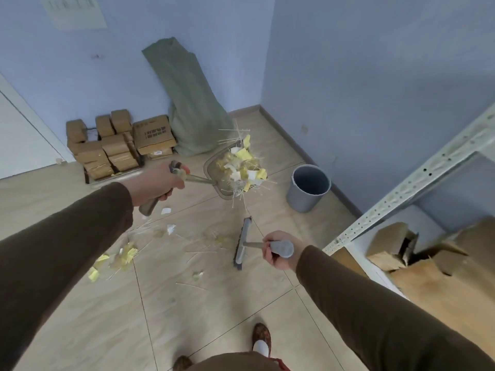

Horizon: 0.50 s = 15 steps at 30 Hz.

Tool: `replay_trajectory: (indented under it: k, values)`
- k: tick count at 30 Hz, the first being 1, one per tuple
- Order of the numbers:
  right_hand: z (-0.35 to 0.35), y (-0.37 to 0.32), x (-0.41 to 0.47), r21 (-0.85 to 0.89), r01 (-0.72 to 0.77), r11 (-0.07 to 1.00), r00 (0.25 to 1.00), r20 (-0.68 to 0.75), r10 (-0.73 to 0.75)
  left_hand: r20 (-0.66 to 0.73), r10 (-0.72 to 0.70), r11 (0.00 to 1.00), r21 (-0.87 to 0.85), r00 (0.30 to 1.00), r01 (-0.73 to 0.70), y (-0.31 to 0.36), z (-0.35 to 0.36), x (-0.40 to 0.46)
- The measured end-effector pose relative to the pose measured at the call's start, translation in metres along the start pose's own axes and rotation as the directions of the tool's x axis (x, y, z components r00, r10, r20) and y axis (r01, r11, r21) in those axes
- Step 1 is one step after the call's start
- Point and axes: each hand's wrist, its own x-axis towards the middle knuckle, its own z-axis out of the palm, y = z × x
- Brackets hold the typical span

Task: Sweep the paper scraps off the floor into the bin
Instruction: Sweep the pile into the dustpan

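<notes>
My left hand (158, 184) grips the handle of a beige dustpan (214, 170), held up in the air and loaded with yellow and white paper scraps (242, 163) and thin white strips. My right hand (277, 251) grips the grey handle of a broom, whose brush head (243, 242) rests on the tiled floor. The grey bin (308, 187) stands upright near the right wall, to the right of the raised dustpan and apart from it. More paper scraps (126, 254) and strips lie scattered on the floor below my left arm.
A green sack (187, 103) leans in the corner. Stacked cardboard boxes (117, 144) sit against the back wall. A grey metal shelf frame (417, 180) with cardboard on it stands at right. My feet (261, 336) show at the bottom.
</notes>
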Motion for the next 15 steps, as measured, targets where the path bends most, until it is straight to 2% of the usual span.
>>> replay_trajectory:
  k: [5, 8, 11, 15]
  values:
    - [-0.034, -0.015, -0.009, -0.084, 0.008, 0.996, 0.999, -0.046, -0.012, -0.011, 0.122, 0.979, 0.166, 0.993, -0.118, 0.07, 0.044, 0.037]
    - [-0.057, -0.025, -0.009, -0.112, 0.011, 0.994, 0.998, -0.052, -0.017, 0.016, 0.235, 0.929, 0.289, 0.972, -0.23, 0.109, 0.078, 0.057]
    - [-0.075, -0.033, -0.01, -0.105, 0.012, 0.994, 0.999, -0.038, -0.016, 0.071, 0.361, 0.792, 0.503, 0.93, -0.346, 0.139, 0.113, 0.069]
    - [-0.097, -0.037, -0.01, -0.129, 0.026, 0.991, 0.998, -0.047, -0.032, 0.195, 0.453, 0.551, 0.706, 0.87, -0.445, 0.16, 0.161, 0.085]
